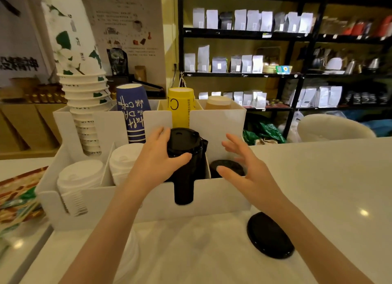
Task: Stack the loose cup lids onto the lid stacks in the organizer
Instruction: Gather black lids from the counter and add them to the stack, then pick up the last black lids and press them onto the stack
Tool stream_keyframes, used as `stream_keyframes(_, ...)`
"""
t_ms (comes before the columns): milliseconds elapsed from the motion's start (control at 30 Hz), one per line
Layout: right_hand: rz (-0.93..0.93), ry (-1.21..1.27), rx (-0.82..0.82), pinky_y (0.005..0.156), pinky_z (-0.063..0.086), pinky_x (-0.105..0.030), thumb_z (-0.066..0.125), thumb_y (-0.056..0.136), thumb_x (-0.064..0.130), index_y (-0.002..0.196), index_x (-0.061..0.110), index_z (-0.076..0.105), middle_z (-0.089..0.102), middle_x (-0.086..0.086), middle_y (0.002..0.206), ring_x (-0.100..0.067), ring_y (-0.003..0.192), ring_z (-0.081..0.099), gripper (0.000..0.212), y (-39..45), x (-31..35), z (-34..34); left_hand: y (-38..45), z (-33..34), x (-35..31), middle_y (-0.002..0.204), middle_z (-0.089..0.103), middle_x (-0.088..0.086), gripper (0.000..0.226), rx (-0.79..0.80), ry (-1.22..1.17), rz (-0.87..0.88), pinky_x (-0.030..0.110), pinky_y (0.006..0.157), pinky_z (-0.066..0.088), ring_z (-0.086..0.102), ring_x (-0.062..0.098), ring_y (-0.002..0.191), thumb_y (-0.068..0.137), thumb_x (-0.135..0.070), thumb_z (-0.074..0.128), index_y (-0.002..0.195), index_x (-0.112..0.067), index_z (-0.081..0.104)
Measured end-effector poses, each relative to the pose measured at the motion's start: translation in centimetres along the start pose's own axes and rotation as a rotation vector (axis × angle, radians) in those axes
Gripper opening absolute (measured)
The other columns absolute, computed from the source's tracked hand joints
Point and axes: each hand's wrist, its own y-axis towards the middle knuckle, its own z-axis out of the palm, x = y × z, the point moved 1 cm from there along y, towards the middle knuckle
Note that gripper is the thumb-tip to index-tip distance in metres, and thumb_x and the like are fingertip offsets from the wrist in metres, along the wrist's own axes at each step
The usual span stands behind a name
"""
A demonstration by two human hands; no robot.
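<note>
Tight quarters around the left hand (156, 156): fingers (158, 135) curled over the rim of the tall black lid stack (184, 156), thumb pressed on its near side, white organizer (212, 195) dividers close on either side and the front wall just below the palm. Roomier beyond the right hand (244, 167), fingers (233, 145) spread wide and holding nothing, hovering just right of the stack and above a much lower black lid pile (228, 167) in the next compartment. Right of those fingers, only the organizer's end wall, then bare white surface (318, 188) stretching away. Below the right wrist, well apart from the fingers, a loose black lid (269, 235) lying flat on the surface, just outside the organizer's front corner. Glossy black stack, round, topmost lid domed with a small sip hole facing up; long axis upright, lower part showing through a slot in the front wall. Left of the left fingers, two white lid stacks (80, 175), also upright. Past the fingertips, upside-down cups in the rear slots: blue cup (132, 112), yellow cup (180, 105), and a tall white cup stack (84, 88).
</note>
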Motion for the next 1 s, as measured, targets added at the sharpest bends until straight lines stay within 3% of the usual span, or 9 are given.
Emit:
stream_keyframes(100, 0.029, -0.096, -0.026, 0.094, 0.032, -0.005, 0.058, 0.082, 0.029, 0.134, 0.035, 0.026, 0.045, 0.012, 0.135, 0.003, 0.120, 0.041, 0.062, -2.3, -1.4, -2.1, -0.4, 0.6, -1.1, 0.147, 0.026, 0.007, 0.075, -0.050, 0.146, 0.029, 0.025, 0.105, 0.018, 0.022, 0.020, 0.132, 0.076, -0.031, 0.063, 0.137, -0.011, 0.024)
stream_keyframes(200, 0.115, -0.249, -0.019, 0.100, 0.032, -0.021, 0.056, 0.083, 0.032, 0.135, 0.035, 0.026, 0.043, 0.009, 0.139, -0.006, 0.123, 0.040, 0.060, -5.2, -3.6, -3.7, -1.1, 1.4, -3.0, 0.144, 0.031, 0.008, 0.070, -0.116, 0.171, 0.120, 0.034, 0.106, 0.021, 0.024, 0.022, 0.132, 0.076, -0.031, 0.064, 0.135, -0.014, 0.029)
stream_keyframes(333, 0.248, -0.321, 0.066, 0.098, 0.025, -0.021, 0.050, 0.079, 0.053, 0.128, 0.052, 0.020, 0.033, 0.022, 0.135, 0.001, 0.123, 0.031, 0.058, -8.9, -6.4, -5.1, -2.2, 3.2, -5.4, 0.143, 0.036, 0.007, 0.065, -0.111, 0.120, 0.249, 0.032, 0.106, 0.017, 0.026, 0.020, 0.133, 0.076, -0.031, 0.063, 0.132, -0.016, 0.035)
stream_keyframes(433, 0.369, -0.338, 0.130, 0.099, 0.025, -0.024, 0.047, 0.073, 0.065, 0.132, 0.049, 0.022, 0.032, 0.017, 0.139, 0.001, 0.120, 0.028, 0.065, -10.8, -8.1, -5.8, -3.5, 5.3, -6.7, 0.142, 0.038, 0.002, 0.061, -0.022, 0.025, 0.325, 0.024, 0.104, 0.019, 0.029, 0.013, 0.130, 0.078, -0.034, 0.060, 0.132, -0.020, 0.035)
stream_keyframes(600, 0.479, -0.297, 0.149, 0.094, 0.033, -0.027, 0.056, 0.068, 0.062, 0.129, 0.036, 0.036, 0.042, 0.007, 0.135, -0.004, 0.118, 0.038, 0.069, -12.4, -8.8, -6.1, -6.2, 9.9, -7.6, 0.145, 0.030, -0.011, 0.062, 0.256, -0.092, 0.369, 0.021, 0.101, 0.019, 0.024, 0.001, 0.127, 0.079, -0.046, 0.053, 0.134, -0.036, 0.024)
stream_keyframes(700, 0.405, -0.259, 0.082, 0.081, 0.046, -0.037, 0.057, 0.066, 0.056, 0.099, 0.025, 0.054, 0.062, -0.005, 0.107, -0.009, 0.091, 0.052, 0.045, -12.5, -7.9, -6.1, -7.5, 12.5, -7.2, 0.145, 0.029, -0.014, 0.063, 0.406, -0.127, 0.343, 0.016, 0.099, 0.018, 0.024, 0.002, 0.128, 0.079, -0.051, 0.051, 0.133, -0.040, 0.022)
stream_keyframes(867, 0.348, -0.273, 0.106, 0.067, 0.048, -0.047, 0.058, 0.072, 0.052, 0.080, 0.027, 0.058, 0.063, 0.001, 0.074, -0.017, 0.070, 0.057, 0.026, -12.2, -7.6, -6.2, -8.9, 15.4, -5.7, 0.142, 0.034, -0.008, 0.074, 0.568, -0.134, 0.241, 0.015, 0.097, 0.022, 0.031, 0.006, 0.125, 0.071, -0.053, 0.059, 0.134, -0.030, 0.026)
stream_keyframes(933, 0.353, -0.253, 0.103, 0.067, 0.047, -0.050, 0.060, 0.071, 0.049, 0.074, 0.026, 0.056, 0.060, -0.001, 0.071, -0.019, 0.069, 0.055, 0.024, -12.3, -7.8, -6.4, -9.3, 15.9, -5.3, 0.135, 0.039, -0.011, 0.077, 0.594, -0.135, 0.225, 0.012, 0.094, 0.026, 0.036, 0.006, 0.120, 0.068, -0.054, 0.061, 0.132, -0.028, 0.029)
stream_keyframes(1000, 0.375, -0.239, 0.099, 0.073, 0.049, -0.049, 0.060, 0.069, 0.051, 0.081, 0.024, 0.058, 0.063, -0.002, 0.080, -0.019, 0.078, 0.057, 0.030, -12.5, -7.9, -6.4, -9.5, 16.0, -5.2, 0.122, 0.040, -0.018, 0.075, 0.605, -0.138, 0.234, 0.002, 0.084, 0.025, 0.038, 0.001, 0.113, 0.065, -0.058, 0.059, 0.129, -0.028, 0.032)
